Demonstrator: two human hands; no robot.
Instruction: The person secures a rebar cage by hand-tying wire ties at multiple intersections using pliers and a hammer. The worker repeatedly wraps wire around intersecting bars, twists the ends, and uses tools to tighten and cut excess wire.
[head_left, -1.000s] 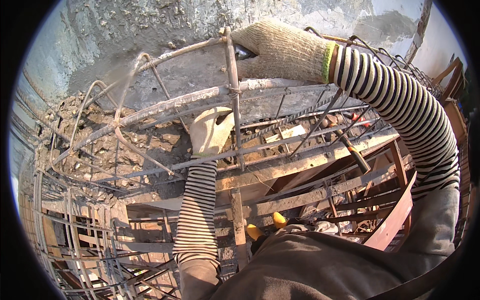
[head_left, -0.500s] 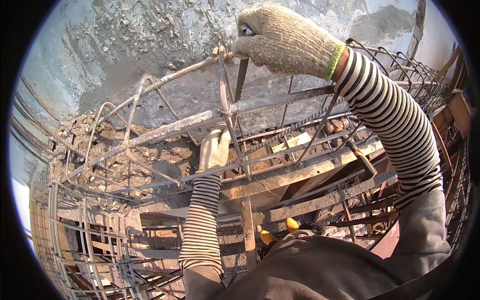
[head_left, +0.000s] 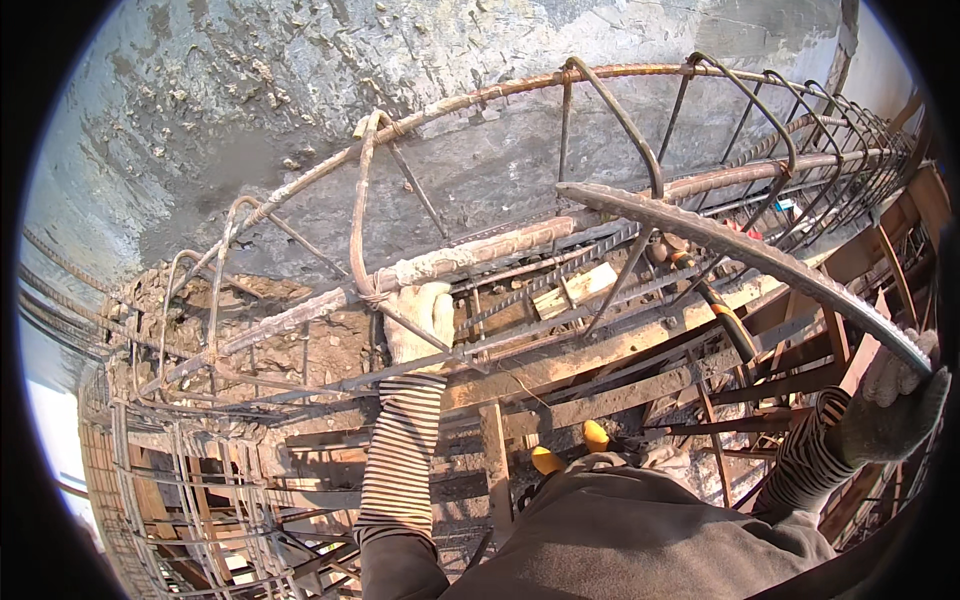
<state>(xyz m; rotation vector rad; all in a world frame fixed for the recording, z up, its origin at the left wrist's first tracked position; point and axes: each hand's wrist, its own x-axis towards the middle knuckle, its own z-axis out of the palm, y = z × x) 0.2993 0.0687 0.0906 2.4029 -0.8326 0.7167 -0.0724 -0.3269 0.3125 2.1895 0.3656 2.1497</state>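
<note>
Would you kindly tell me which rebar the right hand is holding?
The right hand grips the loose ribbed bar slanting across the cage; the other bars are tied in.

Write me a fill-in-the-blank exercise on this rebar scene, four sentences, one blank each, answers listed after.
1. Both hands wear knitted work ____.
2. The left hand grips a long bar of the rebar cage where a bent ____ is tied to it.
3. The right hand holds one end of a loose ribbed ____.
4. Both sleeves carry a ____ pattern.

Missing words: gloves; stirrup; bar; striped
</note>
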